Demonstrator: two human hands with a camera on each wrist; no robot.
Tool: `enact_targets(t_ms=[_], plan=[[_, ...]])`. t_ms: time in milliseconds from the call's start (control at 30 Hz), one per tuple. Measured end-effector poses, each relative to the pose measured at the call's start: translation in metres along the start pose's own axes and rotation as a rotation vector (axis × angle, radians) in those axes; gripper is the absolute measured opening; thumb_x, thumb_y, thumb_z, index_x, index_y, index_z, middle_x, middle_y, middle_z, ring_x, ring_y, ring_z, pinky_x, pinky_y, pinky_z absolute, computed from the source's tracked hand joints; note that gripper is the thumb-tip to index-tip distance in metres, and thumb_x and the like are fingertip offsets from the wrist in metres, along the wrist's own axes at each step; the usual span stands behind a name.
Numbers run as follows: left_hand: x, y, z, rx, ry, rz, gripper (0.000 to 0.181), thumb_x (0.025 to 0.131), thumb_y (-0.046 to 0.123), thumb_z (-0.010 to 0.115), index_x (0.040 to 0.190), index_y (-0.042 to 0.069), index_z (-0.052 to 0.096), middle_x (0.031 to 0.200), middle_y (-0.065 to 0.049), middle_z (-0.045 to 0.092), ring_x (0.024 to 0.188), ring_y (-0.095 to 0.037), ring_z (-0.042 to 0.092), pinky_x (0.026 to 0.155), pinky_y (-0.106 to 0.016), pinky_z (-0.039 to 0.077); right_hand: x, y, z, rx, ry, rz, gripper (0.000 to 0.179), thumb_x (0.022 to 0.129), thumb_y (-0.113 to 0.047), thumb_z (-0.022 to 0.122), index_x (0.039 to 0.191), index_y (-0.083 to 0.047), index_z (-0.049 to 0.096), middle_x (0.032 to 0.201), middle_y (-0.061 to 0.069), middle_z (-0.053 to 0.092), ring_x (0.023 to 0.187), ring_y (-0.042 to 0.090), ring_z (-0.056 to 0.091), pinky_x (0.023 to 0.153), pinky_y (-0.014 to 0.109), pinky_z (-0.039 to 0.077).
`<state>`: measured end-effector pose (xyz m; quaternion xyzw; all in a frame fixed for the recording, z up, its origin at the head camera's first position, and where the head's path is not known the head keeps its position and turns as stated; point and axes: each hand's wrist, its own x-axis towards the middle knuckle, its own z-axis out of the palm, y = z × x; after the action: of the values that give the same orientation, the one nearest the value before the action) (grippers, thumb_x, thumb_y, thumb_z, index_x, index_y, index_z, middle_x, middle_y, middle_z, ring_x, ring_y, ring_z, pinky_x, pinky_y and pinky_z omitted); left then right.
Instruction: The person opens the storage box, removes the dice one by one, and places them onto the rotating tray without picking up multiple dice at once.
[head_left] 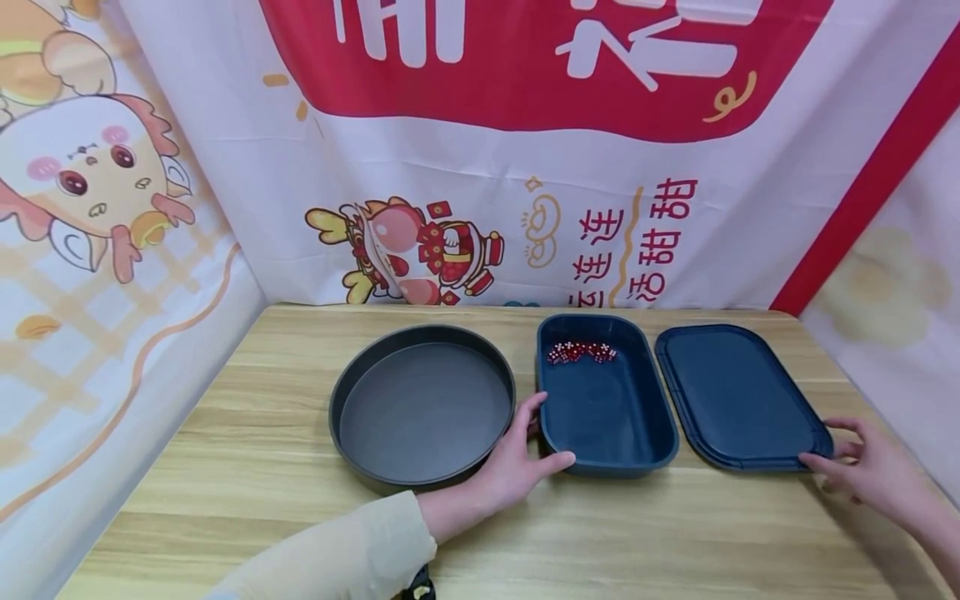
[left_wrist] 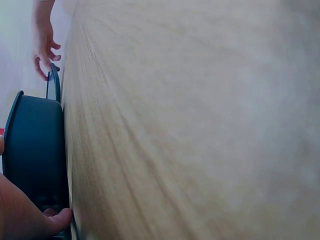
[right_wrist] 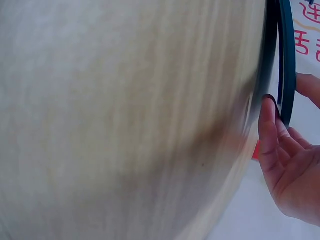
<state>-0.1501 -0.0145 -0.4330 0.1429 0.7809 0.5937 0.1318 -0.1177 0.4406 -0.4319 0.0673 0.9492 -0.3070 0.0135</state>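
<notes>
A deep dark-blue rectangular container stands on the table with several small red dice at its far end. My left hand grips its near left corner, thumb at the front rim and fingers along the left side, some hidden behind the wall. To its right is a flat dark-blue lid. My right hand pinches the lid's near right corner. In the right wrist view, thumb and fingers lie on opposite sides of the lid's edge.
Left of the container stands a round dark-grey pan, close to my left wrist. Printed cloth hangs behind and along both sides of the wood-grain table. A small black object shows below my left sleeve.
</notes>
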Motion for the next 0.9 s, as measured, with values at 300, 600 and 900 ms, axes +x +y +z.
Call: enact_targets(t_ms=[300,600,900], plan=[[0.0,0.0,0.0,0.004,0.001,0.0,0.079,0.089,0.029,0.073,0.152,0.021,0.026,0.149,-0.012,0.037,0.131,-0.032,0.043,0.107,-0.052,0.033,0.003,0.007,0.002,0.021,-0.054,0.035,0.077,0.094,-0.029,0.067,0.132,0.02,0.021,0.074,0.005,0.06,0.06,0.019,0.061,0.049,0.032,0.048],[0.0,0.002,0.0,-0.001,0.001,-0.003,0.077,0.089,0.027,0.073,0.151,0.023,0.027,0.149,-0.011,0.039,0.131,-0.031,0.043,0.107,-0.052,0.033,0.003,0.012,0.005,-0.023,-0.027,-0.004,0.072,0.092,-0.027,0.069,0.129,0.019,0.028,0.074,0.006,0.056,0.058,0.016,0.054,0.05,0.028,0.046],[0.001,0.002,0.001,0.003,0.0,-0.003,0.079,0.089,0.027,0.073,0.152,0.018,0.026,0.147,-0.012,0.041,0.131,-0.031,0.043,0.107,-0.052,0.033,0.0,0.008,0.005,-0.063,0.008,-0.068,0.063,0.091,-0.026,0.07,0.127,0.015,0.038,0.081,0.007,0.058,0.063,0.007,0.051,0.052,0.026,0.045]])
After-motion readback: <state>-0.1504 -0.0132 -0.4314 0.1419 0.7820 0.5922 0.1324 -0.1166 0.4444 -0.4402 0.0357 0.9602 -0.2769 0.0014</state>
